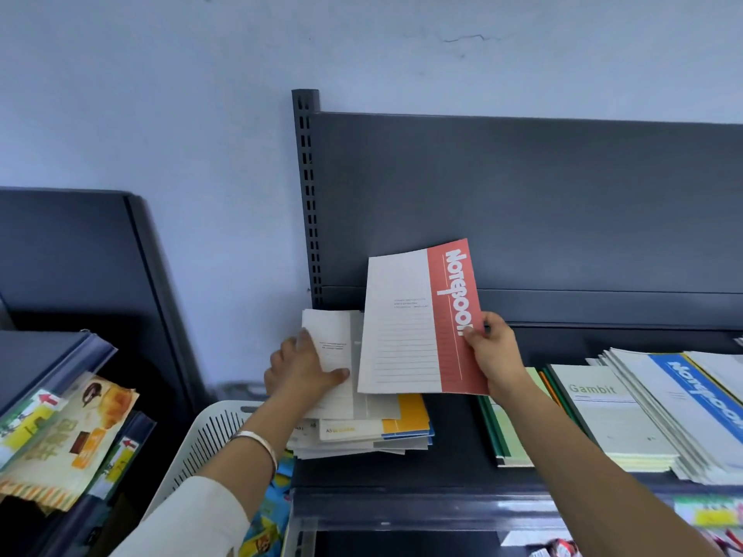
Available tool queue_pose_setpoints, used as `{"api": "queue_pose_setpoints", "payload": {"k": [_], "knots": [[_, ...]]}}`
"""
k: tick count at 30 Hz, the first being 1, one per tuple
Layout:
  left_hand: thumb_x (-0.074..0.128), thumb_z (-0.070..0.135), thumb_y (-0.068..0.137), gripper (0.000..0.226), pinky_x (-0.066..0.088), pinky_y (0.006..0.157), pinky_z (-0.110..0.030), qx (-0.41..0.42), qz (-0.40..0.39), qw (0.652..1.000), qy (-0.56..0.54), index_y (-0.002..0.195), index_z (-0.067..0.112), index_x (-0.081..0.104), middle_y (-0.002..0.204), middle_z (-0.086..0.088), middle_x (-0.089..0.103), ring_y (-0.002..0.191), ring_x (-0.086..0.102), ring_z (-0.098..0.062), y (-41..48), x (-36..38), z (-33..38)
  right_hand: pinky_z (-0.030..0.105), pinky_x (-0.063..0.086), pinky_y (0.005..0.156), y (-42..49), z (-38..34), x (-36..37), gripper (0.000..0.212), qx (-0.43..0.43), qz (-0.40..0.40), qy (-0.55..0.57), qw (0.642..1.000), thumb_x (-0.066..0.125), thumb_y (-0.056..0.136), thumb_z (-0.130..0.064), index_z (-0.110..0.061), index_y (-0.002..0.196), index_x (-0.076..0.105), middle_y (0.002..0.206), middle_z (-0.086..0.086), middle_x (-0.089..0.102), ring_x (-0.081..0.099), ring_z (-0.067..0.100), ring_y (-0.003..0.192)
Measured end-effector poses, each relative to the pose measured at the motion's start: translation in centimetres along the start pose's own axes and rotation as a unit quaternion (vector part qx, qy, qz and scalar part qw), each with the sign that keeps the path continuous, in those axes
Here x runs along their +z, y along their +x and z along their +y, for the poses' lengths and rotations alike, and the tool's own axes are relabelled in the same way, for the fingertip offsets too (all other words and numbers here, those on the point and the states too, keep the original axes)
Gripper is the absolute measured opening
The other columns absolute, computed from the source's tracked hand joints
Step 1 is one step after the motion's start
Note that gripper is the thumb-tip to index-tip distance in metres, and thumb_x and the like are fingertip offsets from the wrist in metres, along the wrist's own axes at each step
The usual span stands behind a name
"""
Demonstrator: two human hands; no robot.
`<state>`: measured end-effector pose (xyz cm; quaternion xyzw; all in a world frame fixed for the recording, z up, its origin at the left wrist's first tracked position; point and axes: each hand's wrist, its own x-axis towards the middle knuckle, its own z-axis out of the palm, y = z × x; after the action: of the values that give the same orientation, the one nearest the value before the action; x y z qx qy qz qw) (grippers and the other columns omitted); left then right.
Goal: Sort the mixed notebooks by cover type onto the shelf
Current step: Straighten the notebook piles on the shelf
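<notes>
My right hand (pixel 492 351) grips a white notebook with a red side band (pixel 418 323) by its right edge and holds it tilted above the dark shelf (pixel 450 456). My left hand (pixel 301 367) lies flat on the top white notebook of a mixed stack (pixel 362 428) at the shelf's left end; yellow and blue covers show lower in that stack. To the right lie green-spined notebooks (pixel 502 428), a pale green "Gambit" notebook pile (pixel 611 420) and a fanned pile with blue-banded covers (pixel 699 400).
The shelf's dark back panel (pixel 522 203) rises behind the piles, with a slotted upright (pixel 307 195) at its left. A white slotted basket (pixel 209 440) sits below my left arm. Snack packets (pixel 64 428) hang on the shelving at the left.
</notes>
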<state>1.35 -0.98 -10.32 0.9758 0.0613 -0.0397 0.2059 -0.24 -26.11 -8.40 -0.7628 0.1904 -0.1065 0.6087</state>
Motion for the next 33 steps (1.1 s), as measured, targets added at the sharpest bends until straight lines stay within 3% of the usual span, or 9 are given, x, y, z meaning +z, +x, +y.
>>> {"api": "queue_pose_setpoints", "payload": {"k": [6,11,14,17,21,26,30,33], "knots": [[0.072,0.044,0.076,0.075,0.042,0.097,-0.041,-0.065,-0.032,0.985,-0.156,0.131,0.009,0.035,0.131,-0.013,0.047,0.121,0.045,-0.033,0.8,0.1,-1.7,0.051,0.052,0.089,-0.6,1.0,1.3,0.016,0.012,-0.007,-0.010,1.000,0.048,0.098,-0.021,-0.013,0.113,0.052,0.111,0.009,0.064,0.065,0.029,0.096],[0.057,0.028,0.089,0.045,0.039,0.093,-0.040,0.020,0.104,0.994,-0.007,0.128,0.014,0.040,0.130,-0.011,0.046,0.119,0.041,-0.032,-0.7,-1.4,-0.3,0.053,0.052,0.089,-1.2,1.3,1.4,0.018,0.008,-0.012,-0.018,1.000,0.048,0.098,-0.022,-0.015,0.115,0.051,0.113,0.008,0.064,0.065,0.029,0.097],[0.043,0.016,0.095,0.026,0.048,0.080,-0.040,0.063,0.113,0.989,-0.073,0.121,0.015,0.039,0.110,-0.011,0.058,0.099,0.055,-0.033,-1.7,-2.3,1.2,0.051,0.053,0.087,-1.5,1.3,0.3,0.015,-0.004,-0.005,0.000,1.000,0.047,0.099,-0.021,-0.016,0.113,0.050,0.110,0.007,0.064,0.065,0.028,0.095],[0.038,0.015,0.097,0.022,0.049,0.074,-0.040,0.092,0.119,0.982,-0.112,0.119,0.015,0.038,0.103,-0.011,0.059,0.089,0.057,-0.032,-2.7,-3.1,3.7,0.047,0.052,0.088,-1.6,1.0,-2.1,0.016,-0.018,0.013,0.030,0.999,0.045,0.100,-0.019,-0.015,0.114,0.050,0.109,0.005,0.063,0.064,0.026,0.096],[0.037,0.012,0.098,0.021,0.050,0.076,-0.040,0.138,0.115,0.964,-0.194,0.119,0.014,0.039,0.105,-0.008,0.058,0.087,0.056,-0.027,-4.0,-2.9,8.8,0.042,0.052,0.085,-1.3,1.2,-7.3,0.013,-0.040,0.059,0.071,0.995,0.046,0.099,-0.016,-0.016,0.110,0.052,0.108,0.004,0.064,0.063,0.023,0.093],[0.037,0.008,0.099,0.025,0.035,0.059,-0.025,0.169,0.091,0.941,-0.278,0.124,0.009,0.038,0.102,-0.002,0.050,0.084,0.048,-0.017,-7.0,0.4,17.1,0.039,0.050,0.079,-0.8,2.4,-16.4,0.014,-0.046,0.099,0.075,0.991,0.045,0.100,-0.025,-0.019,0.112,0.048,0.103,-0.001,0.061,0.062,0.020,0.089],[0.034,0.006,0.098,0.028,0.035,0.055,-0.022,0.149,0.056,0.921,-0.355,0.126,0.008,0.036,0.103,-0.002,0.049,0.073,0.047,-0.010,-10.2,4.4,25.2,0.039,0.050,0.079,-0.3,4.6,-25.4,0.005,-0.059,0.132,0.073,0.987,0.047,0.098,-0.018,-0.018,0.101,0.052,0.097,0.003,0.062,0.060,0.025,0.087],[0.033,0.005,0.098,0.030,0.039,0.059,-0.027,0.129,0.020,0.910,-0.394,0.127,0.011,0.035,0.106,-0.001,0.049,0.081,0.050,-0.015,-12.4,7.8,31.1,0.044,0.052,0.082,0.3,6.2,-32.2,0.007,-0.044,0.154,0.068,0.985,0.046,0.098,-0.015,-0.020,0.097,0.052,0.100,0.007,0.065,0.061,0.027,0.088]]}}
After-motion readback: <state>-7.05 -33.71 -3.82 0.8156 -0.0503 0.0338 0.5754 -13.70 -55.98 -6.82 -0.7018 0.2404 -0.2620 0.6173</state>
